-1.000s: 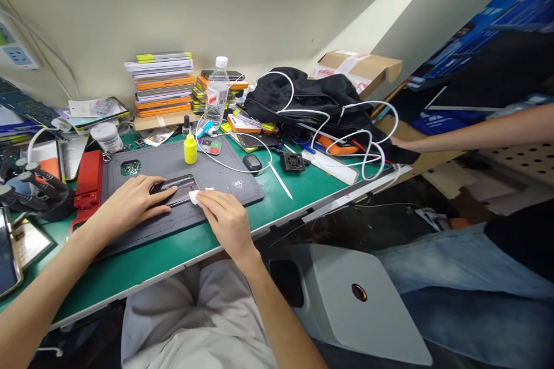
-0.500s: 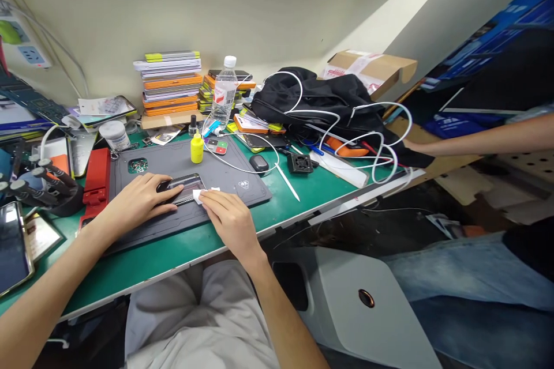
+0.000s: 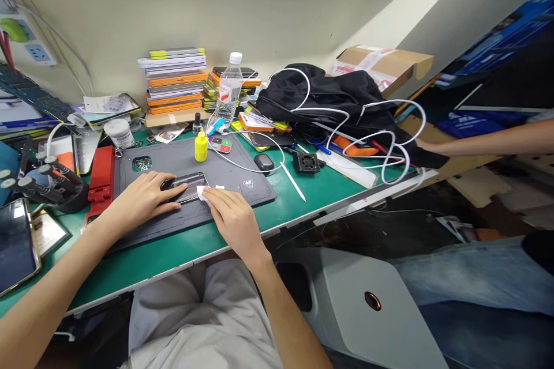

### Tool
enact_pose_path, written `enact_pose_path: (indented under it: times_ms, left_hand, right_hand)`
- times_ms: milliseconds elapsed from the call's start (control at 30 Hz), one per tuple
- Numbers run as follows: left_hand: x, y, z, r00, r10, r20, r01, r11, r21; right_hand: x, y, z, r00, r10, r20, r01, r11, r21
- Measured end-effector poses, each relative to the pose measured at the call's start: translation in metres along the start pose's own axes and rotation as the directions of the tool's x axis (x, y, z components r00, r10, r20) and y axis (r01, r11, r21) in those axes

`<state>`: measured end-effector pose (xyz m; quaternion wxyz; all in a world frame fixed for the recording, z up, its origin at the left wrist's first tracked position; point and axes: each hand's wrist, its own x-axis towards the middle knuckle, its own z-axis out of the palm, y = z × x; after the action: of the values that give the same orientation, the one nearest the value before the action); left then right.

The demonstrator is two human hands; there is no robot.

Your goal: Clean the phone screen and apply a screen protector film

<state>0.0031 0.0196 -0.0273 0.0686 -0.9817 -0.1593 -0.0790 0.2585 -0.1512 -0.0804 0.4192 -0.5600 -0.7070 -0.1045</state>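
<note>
A dark smartphone [image 3: 190, 187] with a shiny face lies on the grey work mat [image 3: 234, 170]. My left hand [image 3: 149, 199] grips its left end, with the index finger resting on its face and the thumb along the near edge. At the right end, my right hand [image 3: 234, 216] is closed on a small white wipe [image 3: 201, 192], which touches the phone. The fingers lie together, hiding part of the wipe. Another white scrap shows just beyond them. Behind the phone stands a yellow dropper bottle [image 3: 201, 147].
Left of the mat are a red holder [image 3: 102, 176] and a screwdriver stand [image 3: 71, 199]. Behind are stacked cases [image 3: 176, 86] and a water bottle [image 3: 228, 92]. A black bag [image 3: 320, 95], white cables and a small fan [image 3: 306, 162] lie right. Another person's arm [image 3: 485, 141] reaches in there.
The whole view has shifted slightly, so the scene sits a little further right. Both hands keep nearly the same place on the phone and wipe.
</note>
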Motion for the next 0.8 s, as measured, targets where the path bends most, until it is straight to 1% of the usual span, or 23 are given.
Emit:
enact_pose_path:
  times_ms: [100,233,433,633,800]
  left_hand:
    - [0.0001,0.0008,-0.0001,1.000,0.014,-0.012,-0.014,1.000,0.023]
    - [0.0006,0.0024,-0.0015,0.999,0.031,-0.028,-0.030,0.999,0.040]
    - [0.0008,0.0017,-0.0013,0.998,0.044,-0.036,-0.042,0.998,0.050]
    - [0.0004,-0.0003,0.0012,0.997,0.058,-0.058,-0.056,0.997,0.043]
    - [0.0009,0.0010,0.0004,0.996,0.063,-0.064,-0.060,0.997,0.054]
  right_hand:
    - [0.0015,-0.0003,0.0006,0.999,-0.035,-0.025,0.034,0.999,-0.039]
    - [0.0027,0.0006,0.0016,0.998,-0.045,-0.040,0.043,0.998,-0.054]
    - [0.0032,0.0011,0.0033,0.999,-0.035,-0.002,0.035,0.999,-0.031]
    - [0.0036,-0.0001,0.0009,1.000,-0.019,-0.022,0.019,1.000,0.017]
    - [0.0052,0.0018,-0.0002,0.999,-0.017,0.033,0.017,1.000,0.009]
